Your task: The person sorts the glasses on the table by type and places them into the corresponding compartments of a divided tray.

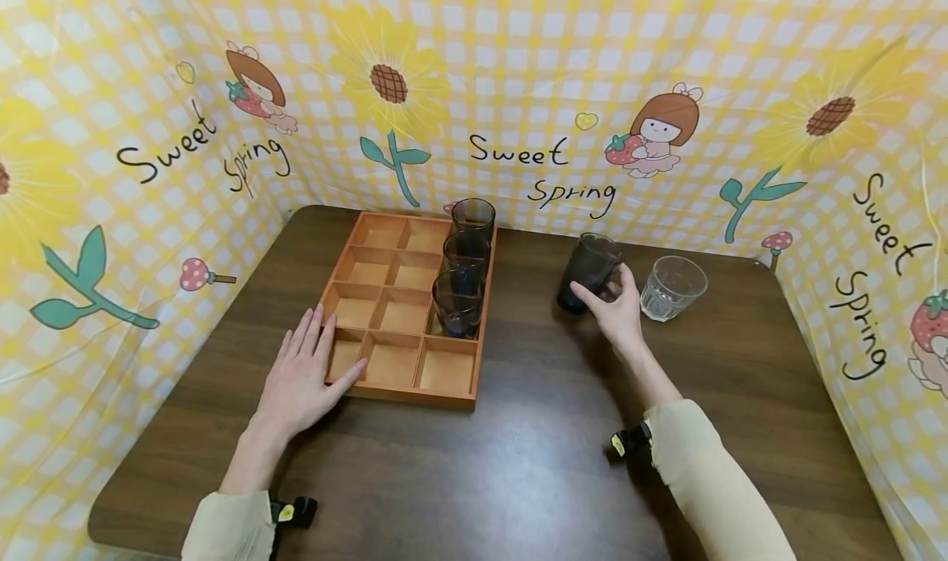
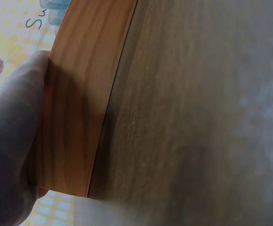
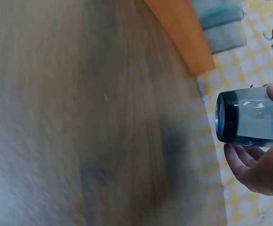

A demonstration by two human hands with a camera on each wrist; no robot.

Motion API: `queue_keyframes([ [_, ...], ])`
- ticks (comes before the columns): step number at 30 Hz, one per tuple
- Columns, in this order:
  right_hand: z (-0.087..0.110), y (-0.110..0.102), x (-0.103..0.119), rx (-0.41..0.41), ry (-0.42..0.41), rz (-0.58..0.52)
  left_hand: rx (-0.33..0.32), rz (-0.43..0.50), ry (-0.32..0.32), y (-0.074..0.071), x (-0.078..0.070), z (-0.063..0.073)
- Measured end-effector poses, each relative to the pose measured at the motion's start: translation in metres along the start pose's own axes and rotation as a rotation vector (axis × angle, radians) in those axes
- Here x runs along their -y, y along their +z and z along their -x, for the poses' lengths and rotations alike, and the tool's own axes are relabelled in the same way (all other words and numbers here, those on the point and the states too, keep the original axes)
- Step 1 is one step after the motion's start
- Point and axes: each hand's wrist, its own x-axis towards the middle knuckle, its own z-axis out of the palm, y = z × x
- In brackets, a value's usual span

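Note:
My right hand grips a dark tinted drinking glass, thumb on the near side and fingers round the far side. The glass tilts slightly, and its thick base shows in the right wrist view. To the left lies a wooden divided box. My left hand rests at its front left corner, fingers straight along the left wall and thumb over the front edge. Three similar dark glasses stand in the box's right column: front one, middle one, back one.
A clear ribbed glass stands on the brown wooden table, just right of the held glass. Yellow checked cloth with printed flowers walls in the table at the back and both sides.

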Motion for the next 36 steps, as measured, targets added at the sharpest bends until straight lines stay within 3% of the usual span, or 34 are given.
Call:
queue_keyframes([
  [9,0.02,0.01,0.012,0.098,-0.008,-0.05,-0.006,0.004,-0.002,0.001,0.0,-0.001],
  [25,0.048,0.015,0.014,0.121,-0.015,-0.026,-0.006,0.009,-0.003,0.001,0.001,0.001],
  [36,0.07,0.025,0.012,0.189,-0.025,-0.045,-0.003,0.004,-0.003,-0.001,-0.001,0.001],
])
